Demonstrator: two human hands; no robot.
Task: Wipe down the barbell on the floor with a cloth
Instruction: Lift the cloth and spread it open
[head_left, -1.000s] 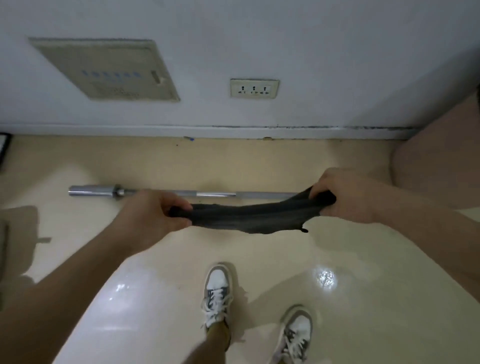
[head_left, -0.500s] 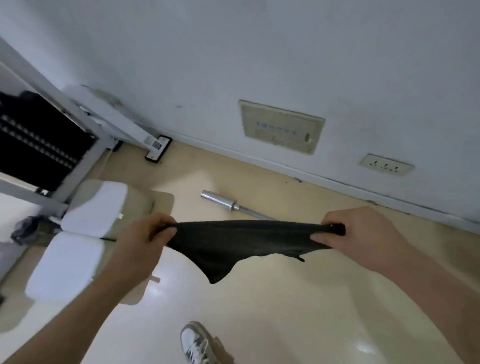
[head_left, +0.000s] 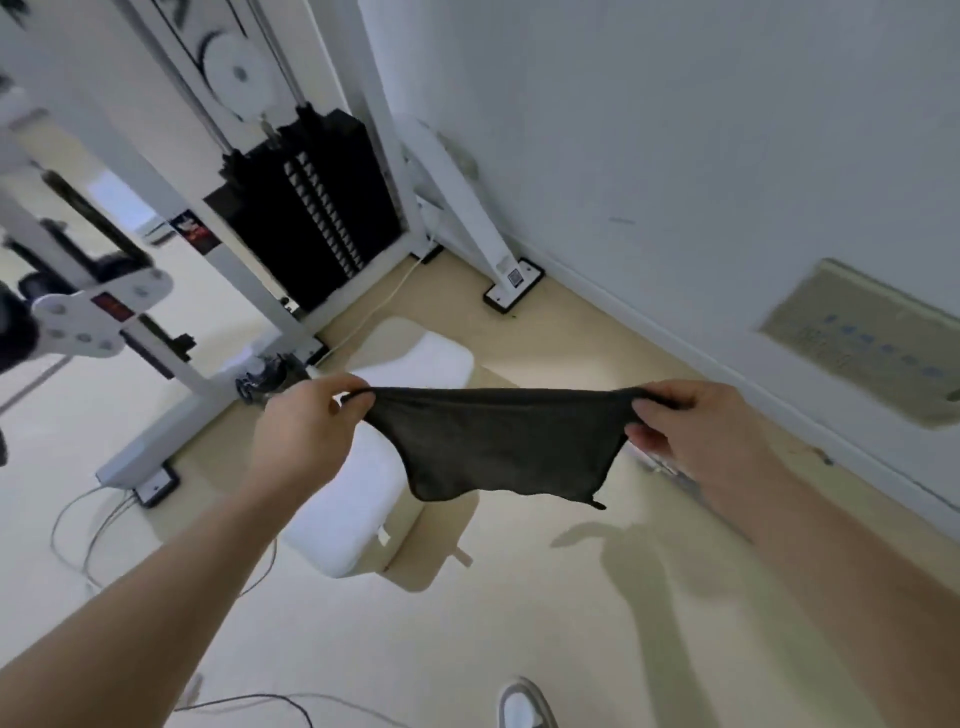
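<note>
A thin dark grey cloth (head_left: 498, 447) hangs stretched in the air between the two hands, above the glossy cream floor (head_left: 519, 623), its top edge taut and its lower edge sagging in a ragged curve. The left hand (head_left: 306, 431) pinches the left top corner between thumb and curled fingers; the right hand (head_left: 696, 431) grips the right top corner the same way, fingers folded round the bunched fabric. A sliver of pale metal shows just under the right hand, too little to tell whether it is the barbell. Far left stands a white-framed cable weight machine (head_left: 171, 208) with a black weight stack (head_left: 311, 208); a red-and-black sticker (head_left: 192, 234) on its upright and a red label (head_left: 111, 306) on a white bracket are too blurred to read. A small square code label (head_left: 514, 278) sits on the foot of a slanted white strut. Behind the cloth lie two white cushioned pads (head_left: 343, 514). On the right wall, a beige panel (head_left: 872, 348) carries a row of blue marks, unreadable. A grey-and-white shoe (head_left: 524, 709) shows at the near edge.
</note>
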